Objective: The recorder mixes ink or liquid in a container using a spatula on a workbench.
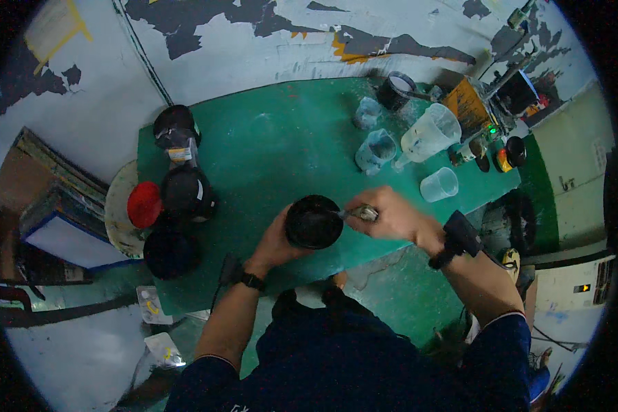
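Observation:
My left hand is wrapped round the side of a round black tub near the front edge of the green table. The tub's mouth faces up; its inside is dark and I cannot make out the contents. In my right hand is a spatula with a worn, stained handle. Its thin blade reaches over the tub's right rim, and the tip is lost in the dark inside. The right hand is slightly blurred.
On the green table, a plastic cup, stained beakers and a large clear jug stand right, before a scale. Black tubs line the left edge, beside a red lid and leaning framed boards.

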Available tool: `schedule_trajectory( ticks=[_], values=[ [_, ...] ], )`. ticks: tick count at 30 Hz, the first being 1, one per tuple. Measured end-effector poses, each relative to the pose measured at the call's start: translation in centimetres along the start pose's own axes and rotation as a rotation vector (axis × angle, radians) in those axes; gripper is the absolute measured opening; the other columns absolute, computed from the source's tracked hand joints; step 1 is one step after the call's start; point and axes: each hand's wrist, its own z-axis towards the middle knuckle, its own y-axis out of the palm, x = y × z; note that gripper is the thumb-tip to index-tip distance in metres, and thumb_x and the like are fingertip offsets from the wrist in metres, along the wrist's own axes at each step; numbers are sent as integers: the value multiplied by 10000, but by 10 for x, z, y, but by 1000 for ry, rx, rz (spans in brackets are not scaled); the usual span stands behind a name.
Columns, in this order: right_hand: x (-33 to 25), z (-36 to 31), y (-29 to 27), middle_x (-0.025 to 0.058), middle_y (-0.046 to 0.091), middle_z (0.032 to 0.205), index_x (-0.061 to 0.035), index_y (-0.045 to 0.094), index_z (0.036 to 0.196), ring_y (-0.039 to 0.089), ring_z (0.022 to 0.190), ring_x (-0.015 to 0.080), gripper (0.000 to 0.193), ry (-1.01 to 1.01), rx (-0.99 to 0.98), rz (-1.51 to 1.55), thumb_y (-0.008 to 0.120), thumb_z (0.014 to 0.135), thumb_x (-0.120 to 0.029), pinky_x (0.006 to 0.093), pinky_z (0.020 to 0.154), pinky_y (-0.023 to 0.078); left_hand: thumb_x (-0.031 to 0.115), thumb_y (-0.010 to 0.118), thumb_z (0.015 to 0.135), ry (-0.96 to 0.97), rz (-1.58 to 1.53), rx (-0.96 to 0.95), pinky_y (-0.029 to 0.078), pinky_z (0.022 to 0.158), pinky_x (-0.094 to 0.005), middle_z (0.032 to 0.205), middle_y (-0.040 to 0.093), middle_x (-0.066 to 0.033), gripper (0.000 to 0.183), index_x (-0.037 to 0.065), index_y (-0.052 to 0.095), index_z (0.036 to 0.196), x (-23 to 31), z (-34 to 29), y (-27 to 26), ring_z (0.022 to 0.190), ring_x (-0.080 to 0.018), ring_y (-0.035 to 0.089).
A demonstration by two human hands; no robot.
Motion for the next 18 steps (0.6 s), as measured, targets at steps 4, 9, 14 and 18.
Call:
schedule_trajectory(
  ticks=[4, 9, 14, 18],
  values=[
    [-33, -11, 29, 92, 705, 705, -28, 723, 880, 678, 638, 211, 220, 555, 118, 381, 756, 918, -243, 382, 611, 546, 167, 1036, 583, 42, 65, 39, 456, 1186, -445, 1522, 556, -129, 1169, 71, 417, 1569, -10, -1, 2, 1425, -274, 536],
    [-54, 14, 36, 75, 713, 699, -22, 750, 878, 664, 638, 152, 236, 648, 167, 591, 757, 932, -252, 350, 595, 539, 217, 1046, 585, -22, -67, -23, 457, 1180, -445, 1526, 550, -138, 1164, 71, 431, 1563, -8, 4, 1, 1412, -279, 543],
    [2, 26, 13, 139, 741, 786, -25, 774, 1035, 706, 691, 198, 253, 72, 245, 285, 792, 922, -250, 380, 663, 576, 213, 1043, 592, 31, -87, -41, 451, 1181, -443, 1521, 556, -127, 1151, 70, 435, 1559, -6, 8, 1, 1407, -272, 543],
    [-1, -1, 8, 133, 738, 809, -18, 763, 1062, 726, 733, 195, 278, 28, 172, 65, 805, 915, -250, 391, 679, 587, 214, 1040, 591, 53, -41, -128, 439, 1189, -433, 1527, 556, -125, 1168, 70, 425, 1573, 6, 14, -14, 1420, -264, 531]
  ],
)
